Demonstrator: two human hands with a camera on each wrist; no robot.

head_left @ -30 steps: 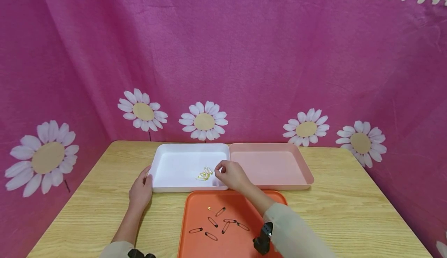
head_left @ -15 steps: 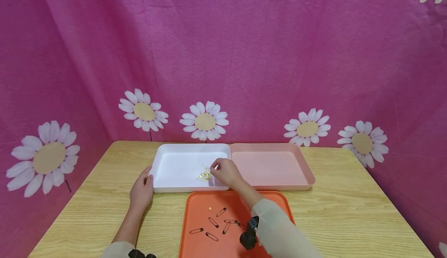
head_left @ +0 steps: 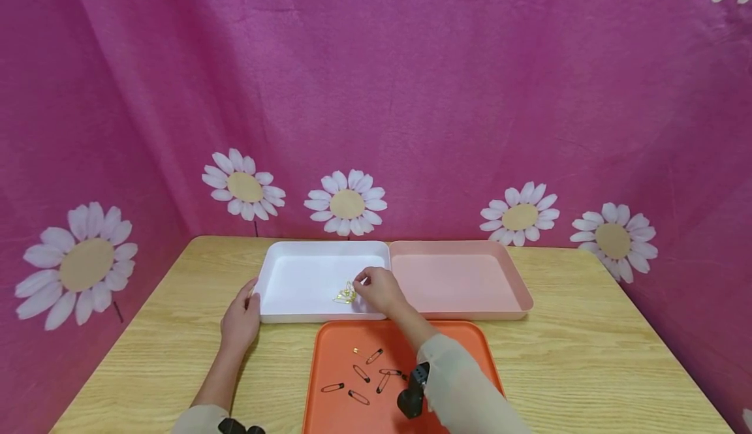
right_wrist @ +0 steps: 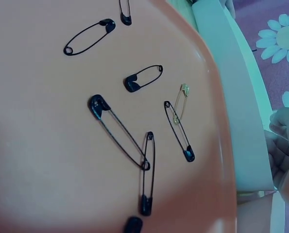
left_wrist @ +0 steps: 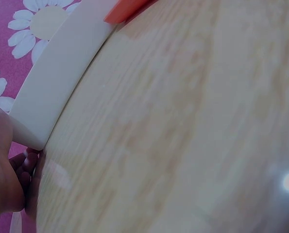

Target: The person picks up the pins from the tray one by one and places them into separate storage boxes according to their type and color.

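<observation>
My left hand (head_left: pixel 241 322) grips the left side of the white tray (head_left: pixel 296 280), its curled fingers at the tray's lower corner in the left wrist view. Over the right part of that tray, my right hand (head_left: pixel 380 290) has thumb and forefinger drawn together right beside a small heap of gold safety pins (head_left: pixel 344 295). I cannot tell whether a pin is still between those fingertips. Several black safety pins (head_left: pixel 361 374) lie spread on the orange tray (head_left: pixel 337 418) in front. One gold safety pin (right_wrist: pixel 184 92) lies among them, partly under a black one in the right wrist view.
A pink tray (head_left: pixel 458 284) stands against the right side of the white one. All three trays are on a wooden table (head_left: pixel 587 356). Behind the table hangs a magenta cloth (head_left: pixel 435 127) with white daisies. My right forearm crosses over the orange tray.
My right hand has shifted slightly left and come to the gold heap. A thin pin at its fingertips half a second ago no longer stands out. The left hand keeps its hold.
</observation>
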